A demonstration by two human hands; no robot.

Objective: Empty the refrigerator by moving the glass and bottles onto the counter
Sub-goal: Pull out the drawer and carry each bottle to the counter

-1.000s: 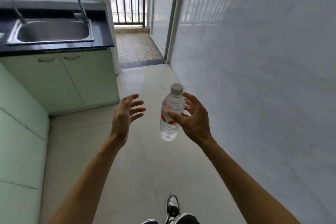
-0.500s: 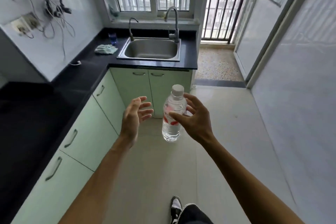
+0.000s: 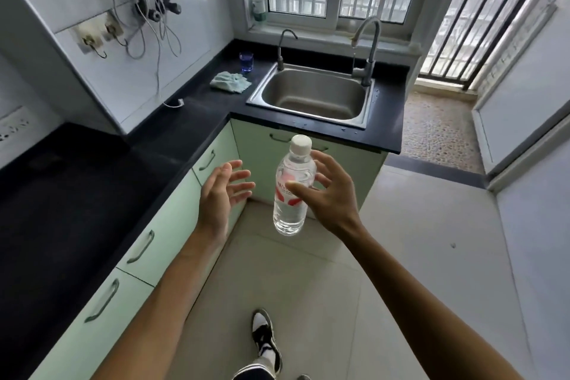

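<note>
Swung nearer since the earlier frame, the glossy black counter [image 3: 92,194] fills the left. Right hand [image 3: 331,199] pinches a clear plastic bottle [image 3: 291,197], white-capped, upright above the tiled floor [image 3: 407,244]; left hand [image 3: 219,196] spread, empty.

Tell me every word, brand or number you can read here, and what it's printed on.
On the water bottle held by the right hand: red label print, too blurred to read.
On the green-labelled bottle by the window: print too small to read.
No other text can be read.
</note>
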